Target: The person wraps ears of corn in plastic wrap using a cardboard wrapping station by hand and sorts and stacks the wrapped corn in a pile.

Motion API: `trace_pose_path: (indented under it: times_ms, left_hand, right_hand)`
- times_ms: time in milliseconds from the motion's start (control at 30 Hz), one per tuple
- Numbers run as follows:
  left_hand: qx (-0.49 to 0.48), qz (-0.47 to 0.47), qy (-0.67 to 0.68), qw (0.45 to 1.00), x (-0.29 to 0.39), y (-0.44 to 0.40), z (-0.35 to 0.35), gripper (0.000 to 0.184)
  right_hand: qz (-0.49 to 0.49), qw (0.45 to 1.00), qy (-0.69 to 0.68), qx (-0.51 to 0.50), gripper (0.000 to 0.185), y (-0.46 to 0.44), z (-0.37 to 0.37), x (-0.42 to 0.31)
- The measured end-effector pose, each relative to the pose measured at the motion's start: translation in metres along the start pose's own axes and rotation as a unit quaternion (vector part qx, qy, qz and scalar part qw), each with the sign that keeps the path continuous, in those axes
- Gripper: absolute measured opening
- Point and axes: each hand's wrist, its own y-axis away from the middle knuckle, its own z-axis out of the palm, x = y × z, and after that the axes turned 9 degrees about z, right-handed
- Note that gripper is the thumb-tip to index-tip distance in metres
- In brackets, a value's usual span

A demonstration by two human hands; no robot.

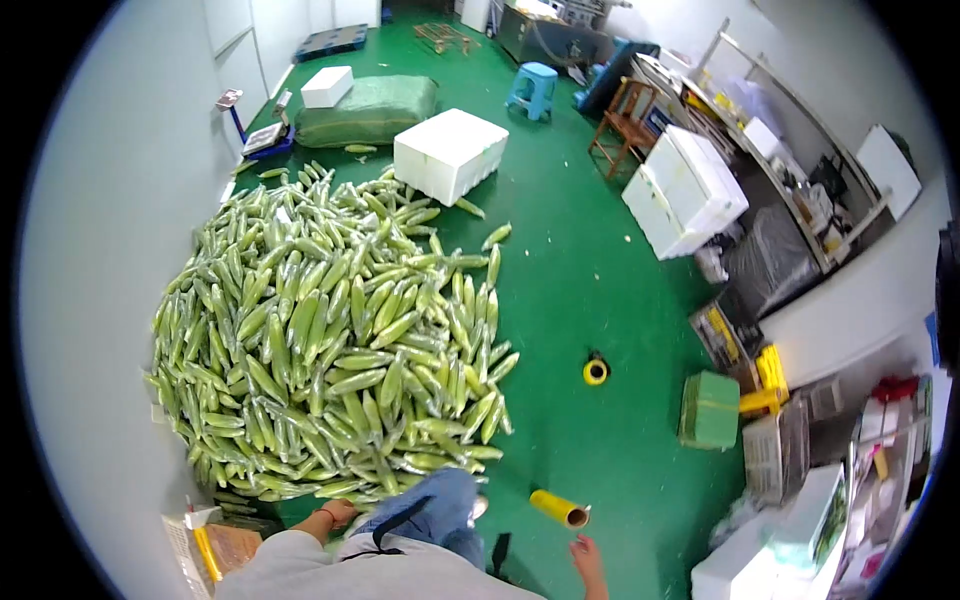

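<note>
A large heap of green corn ears (330, 340), many in clear plastic wrap, covers the floor in front of me. My left hand (341, 513) is low at the heap's near edge, beside my jeans-clad leg; its fingers are too small and partly hidden to read. My right hand (586, 556) hangs to the right with its fingers extended, and I see nothing in them. Just beyond those fingertips is a yellow roll with a hollow core (558, 507), its open end towards the hand. Whether they touch is unclear.
A white foam box (451, 153) and a green wrapped bale (375, 112) stand behind the heap. A tape roll (596, 372) lies on the green floor (560, 270). Foam boxes (685, 195), a green box (709, 410) and cluttered shelves line the right side; a wall (95, 300) bounds the left.
</note>
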Motion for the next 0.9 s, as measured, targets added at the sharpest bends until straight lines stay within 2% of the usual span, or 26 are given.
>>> trace_pose_path:
  times_ms: [67,167,267,300,333,400,467,500,533,567,600,633,667,733,767,800,867,900]
  left_hand:
    - [0.023,-0.046,0.059,0.997,0.041,-0.003,0.004,0.038]
    - [0.035,-0.082,0.076,0.993,0.072,-0.039,0.010,0.037]
    - [0.039,-0.108,0.081,0.990,0.138,-0.063,0.019,0.037]
    - [-0.030,-0.104,0.030,0.994,0.146,-0.095,0.019,0.039]
    - [0.023,-0.127,0.050,0.990,0.161,-0.121,0.031,0.041]
    - [0.007,-0.109,0.031,0.993,0.159,-0.228,0.054,0.043]
    - [-0.024,-0.057,-0.033,0.998,0.247,-0.281,0.050,0.048]
    - [0.047,-0.034,-0.013,0.998,0.291,-0.306,0.054,0.049]
    - [0.288,0.243,0.142,0.916,0.358,-0.340,0.067,0.055]
    - [0.104,0.118,0.026,0.987,0.392,-0.358,0.057,0.061]
    - [0.089,0.086,0.129,0.984,0.458,-0.334,0.037,0.061]
    - [0.080,0.049,0.229,0.969,0.526,-0.310,0.017,0.062]
    - [0.132,0.046,0.298,0.944,0.571,-0.290,-0.004,0.059]
    - [0.190,0.074,0.280,0.938,0.581,-0.318,0.002,0.061]
    - [0.214,0.067,0.357,0.907,0.584,-0.325,0.005,0.063]
    - [0.211,0.028,0.430,0.877,0.604,-0.295,-0.013,0.062]
    - [0.288,-0.026,0.430,0.856,0.603,-0.308,0.003,0.064]
    - [0.285,-0.061,0.531,0.795,0.639,-0.264,-0.018,0.066]
  right_hand:
    - [-0.093,0.992,0.080,0.013,0.047,-0.035,-0.036,-0.038]
    - [-0.042,0.980,0.182,-0.066,0.049,-0.070,-0.087,-0.117]
    - [-0.040,0.972,0.193,-0.128,0.050,-0.122,-0.132,-0.200]
    - [-0.062,0.971,0.197,-0.119,0.051,-0.142,-0.147,-0.237]
    - [-0.085,0.970,0.201,-0.109,0.051,-0.162,-0.161,-0.279]
    - [-0.121,0.967,0.200,-0.098,0.050,-0.233,-0.183,-0.333]
    - [-0.162,0.962,0.193,-0.106,0.049,-0.337,-0.198,-0.385]
    - [-0.178,0.952,0.224,-0.108,0.046,-0.389,-0.192,-0.427]
    - [-0.187,0.940,0.259,-0.119,0.043,-0.429,-0.180,-0.464]
    - [-0.175,0.927,0.302,-0.140,0.042,-0.449,-0.191,-0.483]
    - [-0.139,0.904,0.356,-0.193,0.044,-0.454,-0.211,-0.510]
    - [-0.129,0.877,0.399,-0.235,0.047,-0.484,-0.205,-0.568]
    - [-0.128,0.847,0.440,-0.271,0.050,-0.517,-0.190,-0.622]
    - [-0.124,0.836,0.399,-0.354,0.050,-0.578,-0.185,-0.677]
    - [-0.114,0.828,0.380,-0.397,0.051,-0.610,-0.190,-0.698]
    - [-0.106,0.818,0.383,-0.415,0.051,-0.636,-0.180,-0.729]
    - [-0.117,0.780,0.453,-0.415,0.052,-0.682,-0.143,-0.802]
    - [-0.126,0.757,0.494,-0.410,0.053,-0.704,-0.124,-0.834]
